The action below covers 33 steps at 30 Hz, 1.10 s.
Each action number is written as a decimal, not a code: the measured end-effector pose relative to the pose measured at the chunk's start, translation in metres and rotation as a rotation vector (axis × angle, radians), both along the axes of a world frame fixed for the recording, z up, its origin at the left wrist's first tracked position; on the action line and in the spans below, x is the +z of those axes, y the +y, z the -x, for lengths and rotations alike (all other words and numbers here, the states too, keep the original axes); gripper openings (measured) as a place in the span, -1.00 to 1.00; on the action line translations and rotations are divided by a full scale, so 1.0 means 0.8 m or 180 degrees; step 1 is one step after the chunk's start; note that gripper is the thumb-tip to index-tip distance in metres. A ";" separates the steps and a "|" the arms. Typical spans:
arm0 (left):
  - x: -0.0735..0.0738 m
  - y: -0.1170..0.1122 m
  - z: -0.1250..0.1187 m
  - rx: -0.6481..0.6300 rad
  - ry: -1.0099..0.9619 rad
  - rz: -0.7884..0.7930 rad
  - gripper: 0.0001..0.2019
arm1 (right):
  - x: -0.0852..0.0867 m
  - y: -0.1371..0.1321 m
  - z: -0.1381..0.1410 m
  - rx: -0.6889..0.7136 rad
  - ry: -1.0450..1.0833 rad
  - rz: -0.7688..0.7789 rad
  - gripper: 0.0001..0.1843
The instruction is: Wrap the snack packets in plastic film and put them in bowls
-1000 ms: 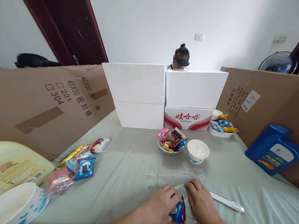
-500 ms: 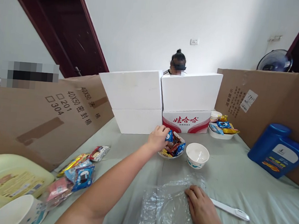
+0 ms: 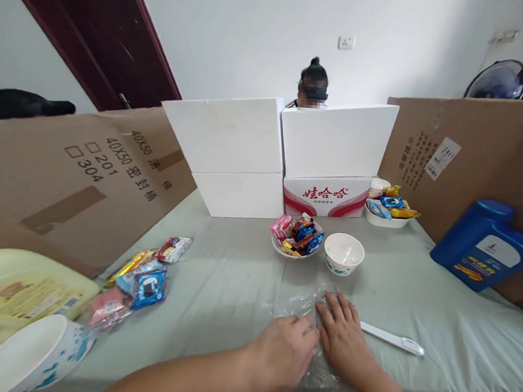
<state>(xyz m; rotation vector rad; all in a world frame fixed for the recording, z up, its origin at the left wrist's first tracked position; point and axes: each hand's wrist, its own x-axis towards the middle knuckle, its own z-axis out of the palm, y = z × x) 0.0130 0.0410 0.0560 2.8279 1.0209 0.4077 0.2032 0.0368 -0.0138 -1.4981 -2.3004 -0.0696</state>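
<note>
A crumpled clear plastic bag (image 3: pixel 296 304) lies on the pale green cloth at the near edge. My right hand (image 3: pixel 343 338) rests flat on it with fingers spread, holding nothing. My left hand (image 3: pixel 285 355) sits beside it, touching it, fingers curled down onto the plastic. Beyond the bag stands a small bowl (image 3: pixel 279 250) heaped with wrapped snacks (image 3: pixel 298 234), and right of that an empty white bowl (image 3: pixel 344 254).
A white stick-like tool (image 3: pixel 390 339) lies right of my right hand. Loose snack packets (image 3: pixel 142 274), a yellow jug (image 3: pixel 18 291) and a white bowl (image 3: pixel 26 359) are at left. A blue jug (image 3: pixel 484 247) stands right. White boxes (image 3: pixel 229 151) and cardboard walls enclose the table; a person (image 3: pixel 313 88) sits behind.
My left hand carried a blue snack packet from the bag to the heaped bowl, left it there, and came back empty beside my right hand on the bag.
</note>
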 end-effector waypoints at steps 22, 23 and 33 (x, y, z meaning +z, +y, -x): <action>-0.046 -0.085 0.197 0.0212 0.0084 0.0093 -0.69 | -0.011 -0.115 -0.075 0.1069 -0.0436 -0.0665 -0.39; -0.049 -0.085 0.197 0.0211 0.0052 0.0031 -0.70 | -0.021 -0.115 -0.072 0.0967 -0.0487 -0.0757 -0.41; -0.023 -0.089 0.184 0.0797 -0.0832 0.0746 -0.83 | 0.008 -0.099 -0.045 0.1045 0.1054 0.0208 -0.76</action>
